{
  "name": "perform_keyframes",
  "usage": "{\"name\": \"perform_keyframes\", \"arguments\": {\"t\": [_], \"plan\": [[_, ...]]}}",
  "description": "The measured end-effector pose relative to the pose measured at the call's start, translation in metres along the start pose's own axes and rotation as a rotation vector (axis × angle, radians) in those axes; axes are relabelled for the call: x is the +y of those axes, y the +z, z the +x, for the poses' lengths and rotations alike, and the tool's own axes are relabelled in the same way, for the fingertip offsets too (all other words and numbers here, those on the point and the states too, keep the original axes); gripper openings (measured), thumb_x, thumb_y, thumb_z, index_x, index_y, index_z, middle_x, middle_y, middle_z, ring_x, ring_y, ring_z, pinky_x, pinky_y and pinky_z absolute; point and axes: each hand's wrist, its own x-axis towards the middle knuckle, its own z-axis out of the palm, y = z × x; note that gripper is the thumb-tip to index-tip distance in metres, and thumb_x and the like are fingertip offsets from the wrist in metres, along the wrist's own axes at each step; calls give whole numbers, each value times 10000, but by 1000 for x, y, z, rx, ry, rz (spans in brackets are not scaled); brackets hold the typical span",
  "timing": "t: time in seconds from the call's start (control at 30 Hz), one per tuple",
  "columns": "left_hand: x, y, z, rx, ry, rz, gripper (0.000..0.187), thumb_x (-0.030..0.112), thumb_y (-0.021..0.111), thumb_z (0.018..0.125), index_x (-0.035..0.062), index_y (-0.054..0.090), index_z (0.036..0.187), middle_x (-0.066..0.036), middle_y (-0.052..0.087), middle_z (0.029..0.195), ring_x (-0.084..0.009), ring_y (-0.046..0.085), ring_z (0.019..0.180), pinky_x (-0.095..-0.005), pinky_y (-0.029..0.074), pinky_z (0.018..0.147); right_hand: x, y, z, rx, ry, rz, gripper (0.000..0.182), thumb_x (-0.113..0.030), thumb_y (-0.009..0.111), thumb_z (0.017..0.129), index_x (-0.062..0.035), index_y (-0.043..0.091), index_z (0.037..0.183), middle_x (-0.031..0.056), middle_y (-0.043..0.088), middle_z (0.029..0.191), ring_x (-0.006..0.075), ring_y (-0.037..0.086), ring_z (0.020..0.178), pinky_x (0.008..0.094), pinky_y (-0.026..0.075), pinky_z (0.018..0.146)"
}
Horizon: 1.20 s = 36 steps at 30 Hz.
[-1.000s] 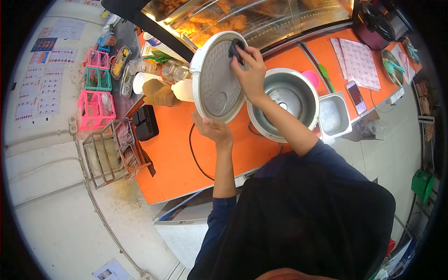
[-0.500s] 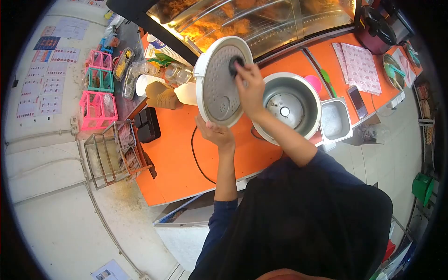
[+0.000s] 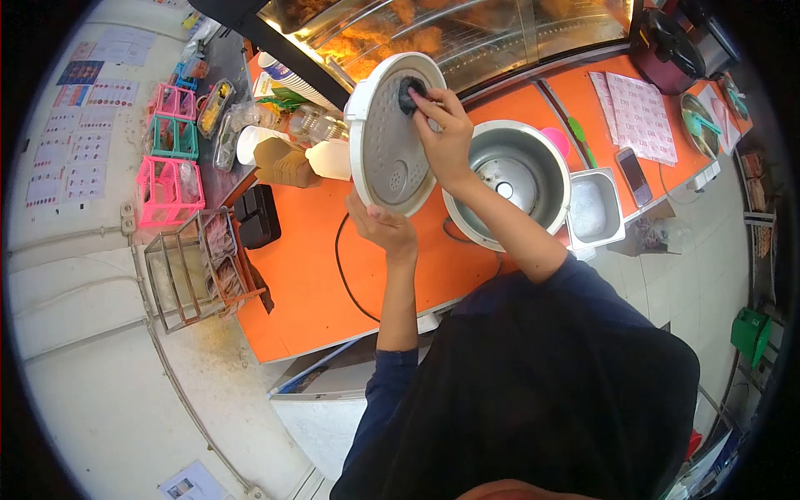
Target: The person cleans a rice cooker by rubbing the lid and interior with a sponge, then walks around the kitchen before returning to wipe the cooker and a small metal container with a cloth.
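A round rice cooker lid [image 3: 379, 154], white-rimmed with a dimpled grey metal inner face, is held up tilted over the counter. My left hand [image 3: 385, 231] grips its lower edge, fingers curled round the rim. My right hand [image 3: 446, 137] pinches a dark scouring pad [image 3: 409, 95] and presses it on the upper part of the lid's inner face. Just right of the lid, an open rice cooker [image 3: 553, 177] shows its grey metal inside, with a light round disc at the bottom. Beside that stands a square metal container [image 3: 593, 208].
Behind is a lit glass food display case [image 3: 483, 50]. On the orange counter [image 3: 308, 275] are cardboard boxes [image 3: 286, 164], a black tray [image 3: 257, 217], a phone [image 3: 635, 177], printed paper sheets [image 3: 640, 117] and a pink bowl [image 3: 555, 142]. A metal rack [image 3: 196, 271] stands at the left edge.
My right hand has moved the scouring pad slightly up and left across the lid. The lid has risen a little and shifted slightly left, with my left hand still on its edge.
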Motion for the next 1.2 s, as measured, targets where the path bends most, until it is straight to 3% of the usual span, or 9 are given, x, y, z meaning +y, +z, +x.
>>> {"name": "perform_keyframes", "arguments": {"t": [0.3,0.43,0.5,0.57,0.63,0.7,0.83,1.03,1.2], "plan": [[2,-2,-2,-38,10,-9,584,387,168,1079,-75,505,961,-179,510,891,-321,528,765,-391,439,682,17,0,12,41,115,-99,292,32,657,814,-12,716,1097,124,605,985,199,620,833,289,493,727],[0,1,0,-10,30,-16,570,379,182,1080,-76,505,966,-179,508,886,-323,528,766,-397,442,686,-34,-3,-27,-114,-258,12,315,65,599,815,11,700,1109,131,569,938,239,604,840,296,487,756],[-1,-3,-2,-22,27,-1,570,381,184,1080,-76,506,967,-179,510,887,-324,532,767,-400,444,688,-13,-5,-14,-112,-264,-72,338,75,583,804,29,687,1123,131,569,937,240,600,825,300,487,737],[7,-2,-2,-18,-15,-25,575,386,179,1079,-75,503,963,-176,512,889,-317,535,774,-405,443,685,23,2,12,18,103,-120,313,50,585,796,8,708,1081,153,587,954,304,587,891,373,475,770],[5,-1,-2,-28,8,-25,568,379,178,1080,-75,499,962,-175,511,887,-313,534,772,-402,441,682,11,2,22,-7,97,-149,341,39,596,789,5,699,1112,143,590,965,296,589,907,374,476,779],[1,-2,-6,-45,17,-18,561,371,177,1081,-75,495,960,-174,511,886,-309,532,770,-398,440,680,-28,5,3,-27,-185,-34,385,67,608,774,-18,697,1139,145,595,973,264,623,871,322,497,761],[-2,-4,-9,-24,16,-25,564,379,177,1081,-76,487,957,-169,505,887,-302,523,762,-389,431,672,-38,5,-6,-67,-308,-29,435,96,619,757,-51,699,1159,138,578,1038,279,601,948,344,498,798],[0,-7,-8,-41,-23,15,601,422,168,1076,-73,489,964,-166,505,898,-296,525,775,-396,437,688,7,13,14,25,-168,-110,400,51,631,771,-12,680,1162,146,571,1008,311,558,966,369,470,836],[4,-8,-7,-37,-34,-25,596,425,171,1076,-69,491,981,-175,518,909,-295,538,794,-390,444,707,16,5,0,4,151,-62,321,39,639,774,8,708,1086,138,568,960,295,579,925,360,478,802]]}}
